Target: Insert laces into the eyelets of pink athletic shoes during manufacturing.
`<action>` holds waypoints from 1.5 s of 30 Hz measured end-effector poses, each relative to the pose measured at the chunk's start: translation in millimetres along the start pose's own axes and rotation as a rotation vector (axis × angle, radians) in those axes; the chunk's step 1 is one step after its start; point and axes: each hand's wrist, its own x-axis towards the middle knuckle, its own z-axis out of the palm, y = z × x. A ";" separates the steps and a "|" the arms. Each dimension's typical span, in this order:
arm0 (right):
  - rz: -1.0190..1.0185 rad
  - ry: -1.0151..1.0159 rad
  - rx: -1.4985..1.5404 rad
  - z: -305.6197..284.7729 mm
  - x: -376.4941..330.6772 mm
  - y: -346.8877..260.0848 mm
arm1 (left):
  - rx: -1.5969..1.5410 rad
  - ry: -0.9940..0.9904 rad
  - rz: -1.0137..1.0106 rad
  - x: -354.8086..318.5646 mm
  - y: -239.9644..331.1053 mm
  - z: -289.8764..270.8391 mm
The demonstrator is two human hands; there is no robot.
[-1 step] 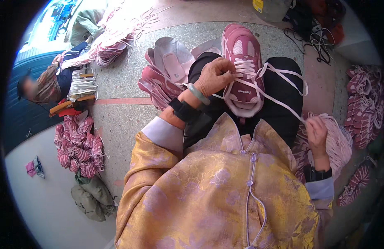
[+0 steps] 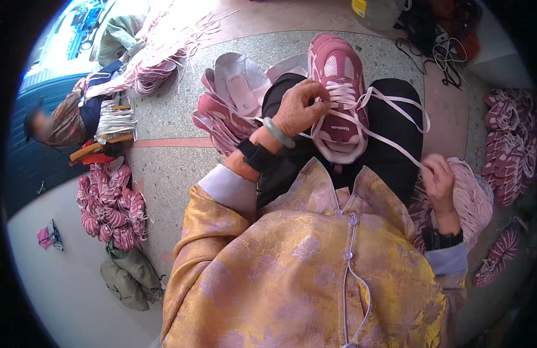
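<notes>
A pink and dark-rose sneaker (image 2: pixel 336 65) rests between my knees, toe pointing away from me. White laces (image 2: pixel 341 93) cross its upper part. My left hand (image 2: pixel 298 108) is at the shoe's left side, thumb and fingers pinched on a lace. One long lace strand runs from there across the shoe to my right hand (image 2: pixel 438 178), whose closed fingers hold its end, off to the right of my knee. Another strand loops over my right thigh. What lies inside my left fingertips is partly hidden.
Left of my knee sit stacked pink shoe uppers (image 2: pixel 233 101). A bundle of pale pink laces (image 2: pixel 470 200) lies by my right hand. Piles of laced pink uppers (image 2: pixel 112 203) stand on the left and far right (image 2: pixel 509 153). Another person (image 2: pixel 68 122) is at the far left, beside white laces.
My right hand has shifted slightly away from me and to the left, still with the lace. My left hand and the sneaker look almost unchanged.
</notes>
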 end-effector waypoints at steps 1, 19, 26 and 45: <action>0.014 0.006 0.057 8.4 14.7 -15.9 | 0.003 -0.007 0.003 0.5 4.9 3.6; 0.030 -0.052 -0.066 114.9 86.9 -42.0 | 0.600 0.242 0.281 0.7 16.2 50.0; 0.005 0.002 0.208 115.6 92.4 -26.0 | 0.672 0.272 0.270 4.6 17.6 60.5; 0.237 0.003 0.507 110.0 70.5 -31.5 | 1.105 0.511 0.093 -139.6 -34.4 -106.8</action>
